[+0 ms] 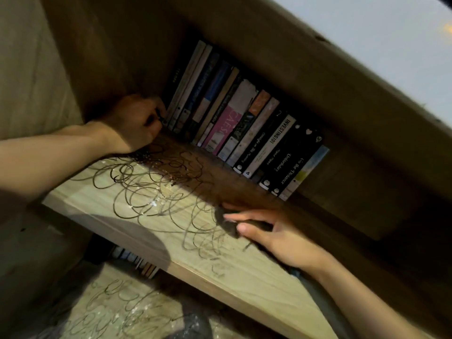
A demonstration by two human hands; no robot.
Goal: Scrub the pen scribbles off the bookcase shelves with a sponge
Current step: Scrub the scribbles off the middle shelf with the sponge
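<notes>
The left hand [133, 123] reaches deep into the bookcase, its forearm crossing the front edge of the shelf [244, 272] from the left. Its fingers are curled into a loose fist against the first spine of the row of books [244, 123]; something small and dark shows between the fingertips, but what it is cannot be told. The heel of this hand rests on the shelf at the back left corner.

The right hand [271, 231] comes in from the lower right, forearm angled up along the shelf. Its fingers are stretched out, thumb nearest the camera, and they grip a dark sponge [228, 222] that lies flat on the shelf at the right end of the pen scribbles [156, 189]. The hand and sponge are blurred.

The scribbles are looping dark lines spread over the light wood from the left hand across to the sponge, with pale flecks among them. A lower shelf [115, 302] at the bottom of the view carries more scribbles and flecks, with a few more book spines [137, 261] behind it.
</notes>
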